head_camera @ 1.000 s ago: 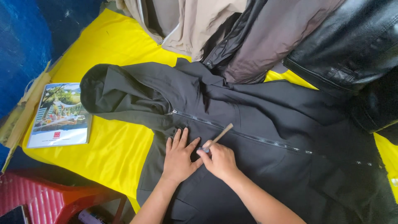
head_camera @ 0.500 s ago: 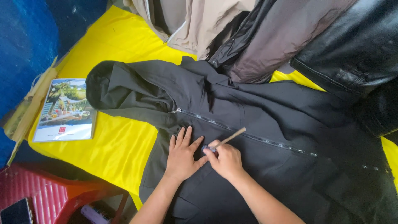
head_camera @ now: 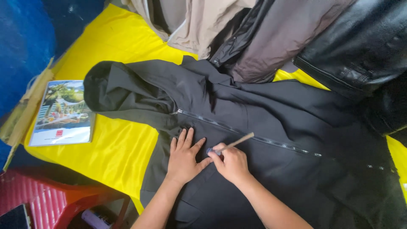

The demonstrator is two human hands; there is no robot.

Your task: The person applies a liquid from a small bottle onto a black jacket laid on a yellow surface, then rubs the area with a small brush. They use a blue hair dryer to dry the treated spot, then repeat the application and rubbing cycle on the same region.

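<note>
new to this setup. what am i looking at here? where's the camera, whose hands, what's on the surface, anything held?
There is no machine here: a person works with two bare hands. The single camera sits on that person's head and looks down, so the arms come in from the bottom edge.

On the surface lies a yellow cloth. Spread over it is a black hooded jacket, hood to the left, with a zipper running along its front. Other garments are heaped along the top: a beige one, a grey-brown one and a black leather one. A glossy booklet lies at the left, and a red plastic stool shows at the lower left.

The left hand lies flat on the jacket, fingers spread. The right hand grips a thin stick-like tool, its lower end on the fabric just below the zipper.
</note>
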